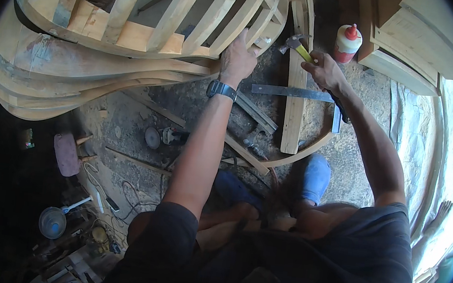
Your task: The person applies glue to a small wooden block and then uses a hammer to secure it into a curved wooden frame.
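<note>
Near: angle grinder [152, 138] on the floor. Beyond: steel square [277, 91] across a plank [292, 124]. Right hand [324, 70]: grip clenched around a hammer [303, 52], clear of the work. Left hand [238, 62]: at the frame's right end, closure undetermined. Far left: wooden frame [138, 36], slats standing; finishing appears outstanding.

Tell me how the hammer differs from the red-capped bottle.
The hammer is gripped in the right hand; the bottle stands upright, held by neither hand. The hammer is long and slim with a crosswise head; the bottle is stout and rounded. The hammer shows yellow and dark parts; the bottle is whitish and red. Both are near the right hand.
</note>
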Tool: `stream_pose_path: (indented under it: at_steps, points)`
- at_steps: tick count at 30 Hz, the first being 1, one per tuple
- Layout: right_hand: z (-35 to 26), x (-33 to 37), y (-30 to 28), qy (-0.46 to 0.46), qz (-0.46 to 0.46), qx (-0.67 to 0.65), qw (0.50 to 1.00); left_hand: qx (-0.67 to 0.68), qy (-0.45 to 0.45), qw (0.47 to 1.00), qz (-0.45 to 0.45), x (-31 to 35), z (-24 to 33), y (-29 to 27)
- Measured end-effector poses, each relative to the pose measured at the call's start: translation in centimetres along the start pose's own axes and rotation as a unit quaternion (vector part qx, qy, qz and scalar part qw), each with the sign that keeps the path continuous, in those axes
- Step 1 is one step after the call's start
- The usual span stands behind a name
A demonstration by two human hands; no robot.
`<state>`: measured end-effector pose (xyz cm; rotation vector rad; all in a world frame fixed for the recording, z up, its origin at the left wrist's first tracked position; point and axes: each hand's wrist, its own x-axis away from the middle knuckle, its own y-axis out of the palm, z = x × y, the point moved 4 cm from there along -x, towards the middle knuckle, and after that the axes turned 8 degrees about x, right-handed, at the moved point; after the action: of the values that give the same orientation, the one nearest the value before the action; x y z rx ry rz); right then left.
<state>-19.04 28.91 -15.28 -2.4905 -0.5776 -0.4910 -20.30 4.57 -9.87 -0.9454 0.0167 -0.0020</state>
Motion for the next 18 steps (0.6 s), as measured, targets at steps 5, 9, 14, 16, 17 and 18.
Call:
stream_pose_path:
  at_steps: [5,9,14,16,17,18]
  points:
    - [1.2,0.6,0.6,-0.059,0.002,0.12,0.991,0.003,0.004,1.0,0.017,0.5,0.1,-0.5]
    - [3.0,-0.4,1.0,-0.087,-0.007,0.234,0.968,-0.008,0.003,1.0,-0.009,0.4,0.3,0.0]
    - [2.9,-1.1,1.9,-0.069,-0.006,0.237,0.969,-0.004,0.025,1.0,0.013,0.7,-0.7,-0.5]
    - [4.2,-1.5,2.0,-0.063,0.007,0.254,0.965,0.005,0.029,0.999,0.018,0.5,-0.7,0.0]
    - [5.1,-1.6,1.9,-0.059,0.018,0.276,0.959,0.01,0.033,0.999,0.018,0.3,-0.3,0.3]
    - [5.2,-1.8,2.1,-0.058,0.025,0.296,0.953,0.01,0.036,0.999,0.025,0.4,-0.4,0.2]
